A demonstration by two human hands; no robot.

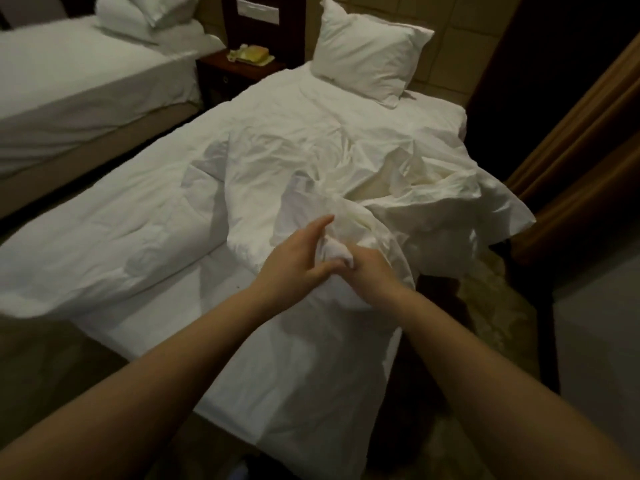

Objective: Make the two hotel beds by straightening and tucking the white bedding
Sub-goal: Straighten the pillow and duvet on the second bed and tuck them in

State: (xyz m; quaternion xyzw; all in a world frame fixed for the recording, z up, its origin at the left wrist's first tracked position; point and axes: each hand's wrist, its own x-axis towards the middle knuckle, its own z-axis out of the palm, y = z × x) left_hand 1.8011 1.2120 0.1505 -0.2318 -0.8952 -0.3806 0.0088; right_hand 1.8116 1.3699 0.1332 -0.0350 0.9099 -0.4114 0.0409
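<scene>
At the bed's [294, 382] right foot corner my right hand [372, 271] curls round a bunched duvet [277, 150] corner, presumably to pull it straight, while my left hand [294, 261], fingers mostly straight, steadies the wad.

Duvet [311, 161]: matt white cloth, deeply creased where you bunch it.
Pillow [367, 53]: smooth white cloth, faintly wrinkled.
Bedside tabletop [214, 64]: dark wood, slight sheen.
Curtain [581, 140]: brown cloth, hanging in soft folds.
Floor [491, 306]: patterned carpet, matt, beside your bed.
</scene>
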